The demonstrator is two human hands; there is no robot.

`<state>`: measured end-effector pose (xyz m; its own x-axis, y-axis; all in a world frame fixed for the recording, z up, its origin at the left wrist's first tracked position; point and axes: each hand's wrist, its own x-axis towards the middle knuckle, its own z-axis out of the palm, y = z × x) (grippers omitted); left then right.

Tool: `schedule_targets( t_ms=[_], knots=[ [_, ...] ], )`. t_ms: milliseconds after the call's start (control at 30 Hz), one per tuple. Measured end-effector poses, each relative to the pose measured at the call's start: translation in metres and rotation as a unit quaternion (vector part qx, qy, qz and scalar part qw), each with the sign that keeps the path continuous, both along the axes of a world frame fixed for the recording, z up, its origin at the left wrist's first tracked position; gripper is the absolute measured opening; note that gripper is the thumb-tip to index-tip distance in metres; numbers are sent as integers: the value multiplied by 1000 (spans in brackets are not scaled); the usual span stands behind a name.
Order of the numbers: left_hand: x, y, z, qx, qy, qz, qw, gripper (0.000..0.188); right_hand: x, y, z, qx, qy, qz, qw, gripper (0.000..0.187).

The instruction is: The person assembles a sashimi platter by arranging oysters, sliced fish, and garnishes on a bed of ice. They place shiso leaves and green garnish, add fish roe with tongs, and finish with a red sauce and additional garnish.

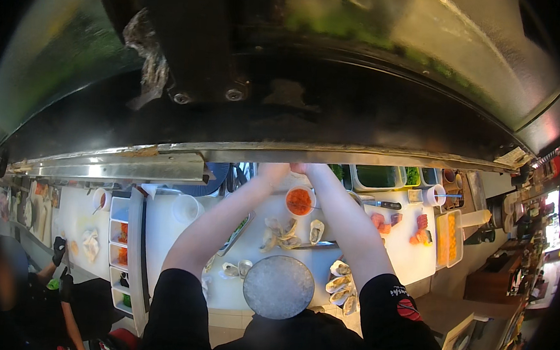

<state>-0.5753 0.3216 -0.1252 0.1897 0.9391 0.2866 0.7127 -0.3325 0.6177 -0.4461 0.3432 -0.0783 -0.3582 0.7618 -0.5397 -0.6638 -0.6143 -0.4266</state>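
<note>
Both my bare forearms stretch forward over the white board (pixel 348 211). My left hand (pixel 274 171) and my right hand (pixel 306 168) are close together at the far side, their fingers hidden by the dark ledge. Whatever they may hold is out of sight. Just below them is a white bowl of chopped orange-red food (pixel 299 202). Between my arms lie several oysters (pixel 280 233) in a cluster, with a single oyster (pixel 316 231) beside them. A round dish of crushed ice (pixel 278 287) stands close to my body. More oysters (pixel 344 287) lie by my right arm.
The dark overhead ledge (pixel 264 113) spans the view ahead. Right of my right arm are a knife (pixel 384 205), cut raw fish (pixel 423 232) and a container of yellow-orange pieces (pixel 449 240). Containers of greens (pixel 377 176) line the back. A black-gloved co-worker (pixel 32 298) stands at left.
</note>
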Motion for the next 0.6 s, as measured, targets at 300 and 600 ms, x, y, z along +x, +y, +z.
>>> schedule_targets(
  t_ms=[300, 600],
  knots=[
    [-53, 37, 10, 46, -11, -51, 998, 23, 24, 15, -22, 305, -172, 111, 930, 60],
    [-7, 9, 27, 79, 121, 14, 989, 28, 8, 3, 22, 160, -197, 38, 966, 55]
  ],
)
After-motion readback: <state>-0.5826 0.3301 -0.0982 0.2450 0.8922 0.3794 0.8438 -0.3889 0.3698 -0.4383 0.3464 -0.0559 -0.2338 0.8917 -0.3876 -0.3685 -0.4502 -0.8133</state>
